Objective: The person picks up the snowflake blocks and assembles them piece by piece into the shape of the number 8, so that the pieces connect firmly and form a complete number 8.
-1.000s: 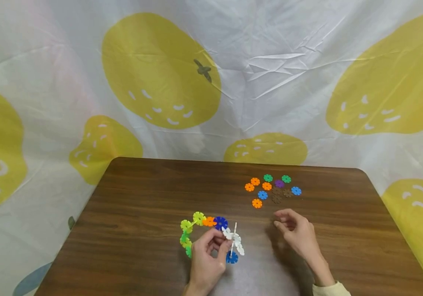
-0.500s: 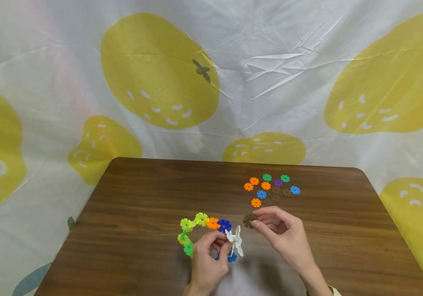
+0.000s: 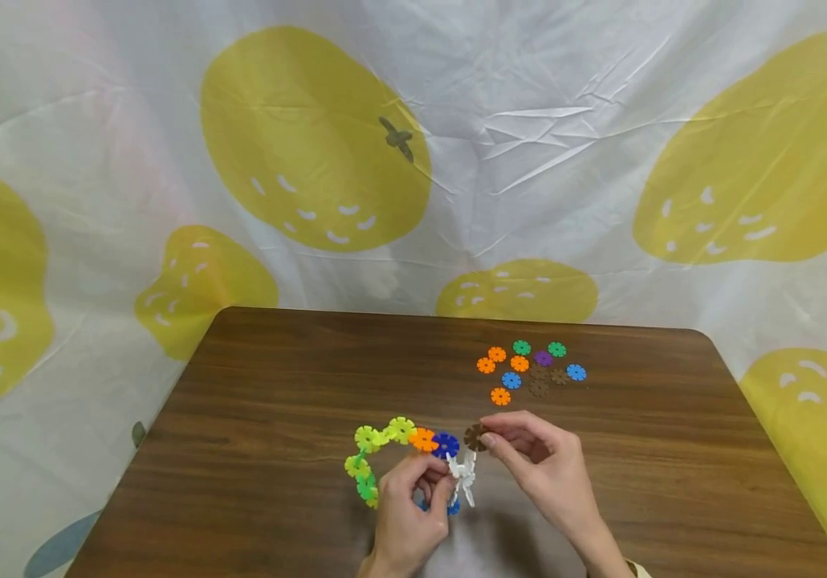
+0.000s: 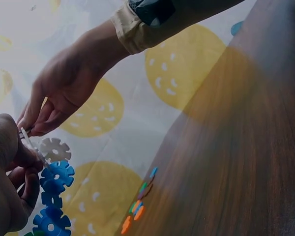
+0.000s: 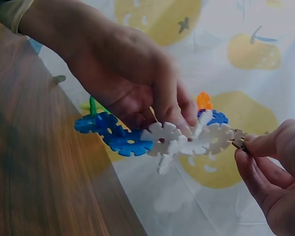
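My left hand [image 3: 412,504] pinches a ring-like chain of interlocked notched plastic discs by its white discs [image 3: 466,475]. The chain runs through yellow-green discs [image 3: 368,438], an orange disc [image 3: 424,439] and a dark blue disc [image 3: 446,445]. Lighter blue discs [image 5: 130,141] adjoin the white ones in the right wrist view. Between thumb and fingers, my right hand [image 3: 547,474] pinches a brown notched disc [image 3: 474,437]. Its edge meets the outermost white disc [image 5: 219,139]; whether the slots are engaged I cannot tell. My left fingers hide part of the chain.
Loose discs lie flat toward the back right of the wooden table [image 3: 276,385]: several orange discs [image 3: 500,396], brown discs [image 3: 539,388], blue discs [image 3: 576,372], green discs [image 3: 556,350] and a purple disc [image 3: 543,359]. A lemon-print cloth [image 3: 457,201] hangs behind.
My right hand has come left from near the loose discs, bringing the brown disc up to the white discs. The left hand keeps its hold while the chain has turned slightly.
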Demonstrator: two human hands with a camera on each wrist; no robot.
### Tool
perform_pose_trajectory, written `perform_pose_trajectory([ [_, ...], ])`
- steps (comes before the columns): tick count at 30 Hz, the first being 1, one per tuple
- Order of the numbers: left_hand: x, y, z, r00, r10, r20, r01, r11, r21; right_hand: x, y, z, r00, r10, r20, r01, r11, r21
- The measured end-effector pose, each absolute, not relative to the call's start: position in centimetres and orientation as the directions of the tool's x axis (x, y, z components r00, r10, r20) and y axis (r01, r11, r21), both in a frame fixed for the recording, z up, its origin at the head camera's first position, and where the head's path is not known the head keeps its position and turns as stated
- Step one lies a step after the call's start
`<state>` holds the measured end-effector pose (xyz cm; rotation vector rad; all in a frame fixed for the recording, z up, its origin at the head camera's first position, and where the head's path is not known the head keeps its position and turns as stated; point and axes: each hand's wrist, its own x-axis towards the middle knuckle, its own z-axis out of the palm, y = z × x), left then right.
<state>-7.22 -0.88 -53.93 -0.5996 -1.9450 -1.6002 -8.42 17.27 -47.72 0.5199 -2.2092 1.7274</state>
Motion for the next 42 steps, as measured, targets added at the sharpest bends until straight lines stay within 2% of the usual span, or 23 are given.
perform_pose_trajectory([
  [6,-7.3,-0.9,-54.0,-0.759,0.004,0.651,0.642,0.173,0.747,-8.3,16.8,-48.5,-0.896,-0.092,0.435,-0.444,0.169,-0.880],
  [14,-7.2,-0.5,-54.1,-0.804,-0.049,0.593,0.587,0.089,0.804,-8.2,15.9,-49.9,-0.839,-0.038,0.543,-0.543,-0.002,-0.840],
  [19,-7.4,-0.4,-54.1,-0.829,-0.042,0.558,0.552,0.102,0.828,-8.6,15.9,-50.3,-0.848,-0.024,0.530,-0.531,0.035,-0.847],
  [24,-7.3,-0.5,-54.4,-0.813,-0.032,0.582,0.574,0.128,0.809,-9.8,16.6,-50.5,-0.873,-0.016,0.487,-0.487,0.090,-0.869],
  [28,-7.3,-0.9,-54.3,-0.830,-0.045,0.557,0.548,0.122,0.827,-12.4,18.3,-51.1,-0.903,0.076,0.422,-0.398,0.217,-0.891],
  [31,-7.3,-1.2,-54.3,-0.849,-0.057,0.525,0.516,0.122,0.848,-14.7,20.2,-52.2,-0.929,0.136,0.343,-0.255,0.435,-0.864],
  [34,-7.3,-1.4,-54.3,-0.860,-0.059,0.507,0.497,0.134,0.858,-16.6,21.9,-53.9,-0.954,0.137,0.267,-0.129,0.616,-0.777],
  [38,-7.2,-1.5,-54.1,-0.879,-0.060,0.474,0.462,0.145,0.875,-18.6,22.7,-56.3,-0.977,0.047,0.209,-0.113,0.719,-0.686],
  [42,-7.2,-1.6,-54.0,-0.898,-0.065,0.435,0.422,0.146,0.895,-19.9,22.5,-58.0,-0.976,-0.016,0.215,-0.147,0.778,-0.610],
])
